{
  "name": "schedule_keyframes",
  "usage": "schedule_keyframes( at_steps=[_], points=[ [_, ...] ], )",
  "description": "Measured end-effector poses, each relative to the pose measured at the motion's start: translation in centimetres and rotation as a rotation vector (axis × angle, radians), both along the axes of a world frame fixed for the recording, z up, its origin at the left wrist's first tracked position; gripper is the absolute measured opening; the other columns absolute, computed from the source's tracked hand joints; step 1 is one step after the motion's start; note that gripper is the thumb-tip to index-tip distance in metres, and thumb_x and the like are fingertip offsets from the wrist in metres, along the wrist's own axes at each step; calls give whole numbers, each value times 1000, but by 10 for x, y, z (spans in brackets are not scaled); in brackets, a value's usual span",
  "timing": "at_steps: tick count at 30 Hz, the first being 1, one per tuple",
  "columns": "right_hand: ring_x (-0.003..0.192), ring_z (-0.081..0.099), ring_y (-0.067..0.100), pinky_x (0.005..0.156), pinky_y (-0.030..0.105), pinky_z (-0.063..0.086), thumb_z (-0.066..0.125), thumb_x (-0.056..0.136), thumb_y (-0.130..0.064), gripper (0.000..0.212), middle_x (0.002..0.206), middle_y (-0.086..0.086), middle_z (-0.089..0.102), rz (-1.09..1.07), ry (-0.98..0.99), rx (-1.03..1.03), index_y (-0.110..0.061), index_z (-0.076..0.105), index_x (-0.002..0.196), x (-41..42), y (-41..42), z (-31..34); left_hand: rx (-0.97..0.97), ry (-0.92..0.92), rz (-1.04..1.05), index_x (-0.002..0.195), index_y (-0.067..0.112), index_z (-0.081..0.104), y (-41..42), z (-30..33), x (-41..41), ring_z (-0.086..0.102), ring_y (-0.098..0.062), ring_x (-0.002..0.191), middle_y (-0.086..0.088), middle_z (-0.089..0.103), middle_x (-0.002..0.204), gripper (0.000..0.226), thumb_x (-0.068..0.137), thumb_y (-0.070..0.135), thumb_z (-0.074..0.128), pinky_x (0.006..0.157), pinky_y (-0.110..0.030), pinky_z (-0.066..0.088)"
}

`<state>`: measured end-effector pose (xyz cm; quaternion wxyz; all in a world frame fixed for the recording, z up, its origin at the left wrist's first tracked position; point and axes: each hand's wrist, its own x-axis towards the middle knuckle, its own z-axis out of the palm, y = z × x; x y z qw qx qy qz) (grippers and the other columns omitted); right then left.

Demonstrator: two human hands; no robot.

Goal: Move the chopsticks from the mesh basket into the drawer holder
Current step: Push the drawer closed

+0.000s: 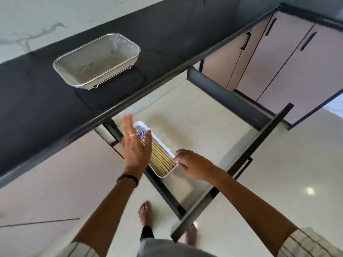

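Two bare forearms reaching down from the lower edge of the view into an open drawer under a dark counter. Left hand held flat and upright on its edge, fingers straight and together, pointing away towards the counter's lip, thumb spread to the right; released, gripping nothing. Plain ring on one finger, dark band at the wrist. Palm side just beside the long left edge of a white holder; touching or slightly apart, cannot tell. Right hand lower and to the right, wrist bent, fingers curled, fingertips pinching the near right corner of the holder's rim.

Holder lying lengthwise against the drawer's left wall, on the pale drawer floor. Chopsticks inside it, side by side, light wooden shafts towards the near end, blue-and-white patterned ends towards the far end, partly hidden behind the left hand.

Mesh basket well apart, up on the counter, resting on a dark mat, nothing visible inside it. Pale cabinet doors with dark handles off to the right. Bare feet on a glossy light floor below the drawer front.
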<state>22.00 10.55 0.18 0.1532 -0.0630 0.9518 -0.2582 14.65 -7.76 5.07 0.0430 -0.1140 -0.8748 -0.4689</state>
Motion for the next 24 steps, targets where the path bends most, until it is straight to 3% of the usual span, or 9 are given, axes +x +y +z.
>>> schedule_keyframes(
  at_steps=[3,7,10,12,16,19,24],
  points=[
    [124,53,23,105,35,42,47,96,-19,31,141,6,50,6,24,37,-14,62,122,23,29,7,-165,14,-89,156,15,9,31,-4,55,6,-19,151,-4,2,165,70,100,34,48,120,-55,20],
    [128,51,16,113,30,31,44,98,-27,32,144,-1,51,36,46,154,-18,61,124,52,61,2,-447,-97,-227,145,1,37,74,-22,120,-13,-10,150,4,-14,163,63,102,47,29,123,-48,9],
    [133,45,9,118,35,16,38,99,-33,34,142,-4,52,15,59,256,-21,63,120,66,75,-2,-493,-203,-278,156,22,-3,97,-38,152,-7,-17,152,6,-22,159,68,102,53,24,123,-44,-1],
    [132,46,9,118,35,14,36,99,-35,36,140,-4,55,-27,79,256,-21,64,119,69,77,-5,-555,-251,-304,154,29,-10,102,-47,164,-7,-17,152,7,-20,160,68,99,58,16,119,-42,-8],
    [120,58,12,115,32,23,35,100,-34,38,127,-1,65,-48,159,258,-17,65,116,70,76,-5,-681,-256,-306,153,31,-15,103,-51,170,-12,-14,150,10,-24,157,82,81,69,-17,115,-41,-14],
    [101,65,12,104,28,36,31,100,-34,41,108,-3,73,-39,225,285,-18,68,105,71,77,-3,-696,-239,-310,152,31,-17,106,-52,170,-15,-12,149,11,-23,158,89,74,70,-32,114,-41,-16],
    [70,68,18,79,30,50,45,96,-28,35,74,2,73,-104,305,265,-13,69,76,71,74,-1,-709,-235,-316,150,31,-20,109,-56,168,-17,-10,147,11,-23,157,84,75,68,-33,115,-41,-15]
  ],
)
